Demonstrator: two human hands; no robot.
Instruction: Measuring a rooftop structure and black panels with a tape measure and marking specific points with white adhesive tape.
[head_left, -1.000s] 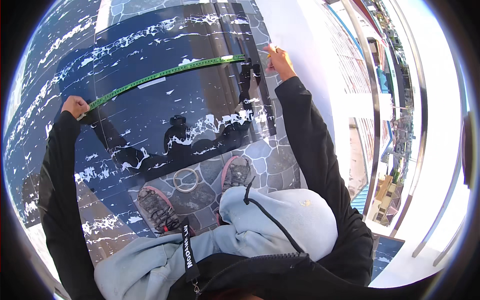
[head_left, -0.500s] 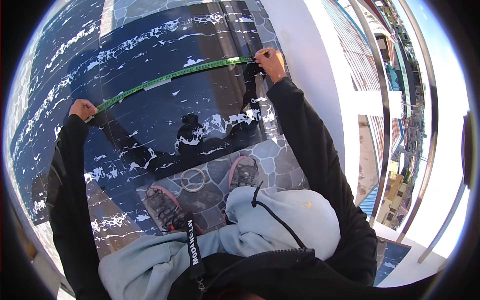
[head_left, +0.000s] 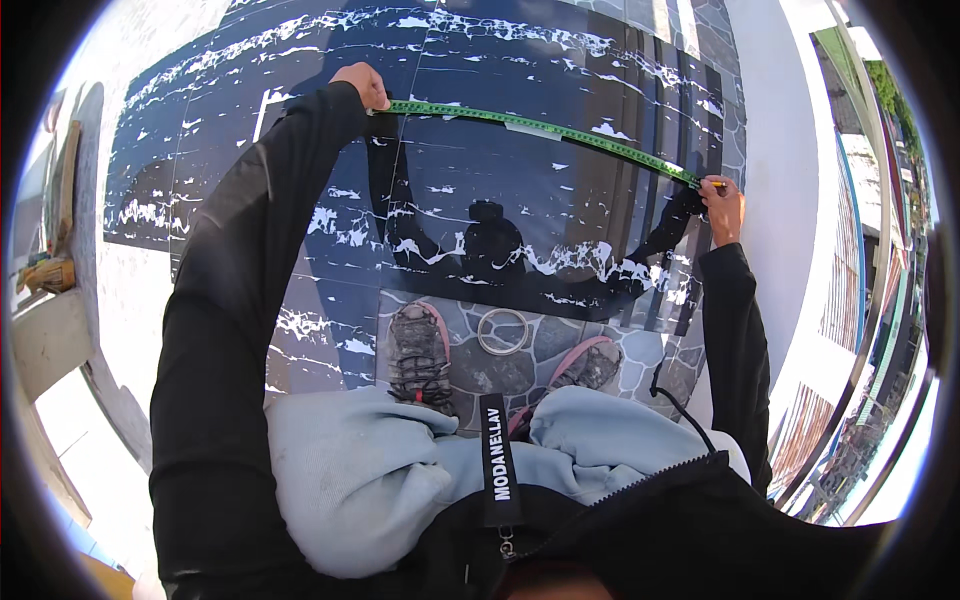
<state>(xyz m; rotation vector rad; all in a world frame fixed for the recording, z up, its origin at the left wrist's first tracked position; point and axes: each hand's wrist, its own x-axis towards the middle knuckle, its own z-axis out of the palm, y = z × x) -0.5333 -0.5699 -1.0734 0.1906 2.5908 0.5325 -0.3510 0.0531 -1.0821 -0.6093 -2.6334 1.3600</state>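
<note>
A green measuring tape stretches across glossy dark tiles with white veining. My left hand is closed on the tape's left end, low over the tile surface. At the tape's right end, near the dark banded strip of the tile, my right hand is closed with its fingertips pinched at the tape. A small yellow pencil-like stick also shows between the right fingers. The tiles reflect my arms and head.
A pale ring lies on the stone-patterned floor between my shoes. A white wall runs along the right, with railings and rooftops beyond. A black strap hangs from my neck. Wooden pieces stand at far left.
My view has swung left, so the tape and both hands appear further right. Both hands remain closed at the tape's ends, the right one still with the yellow stick.
</note>
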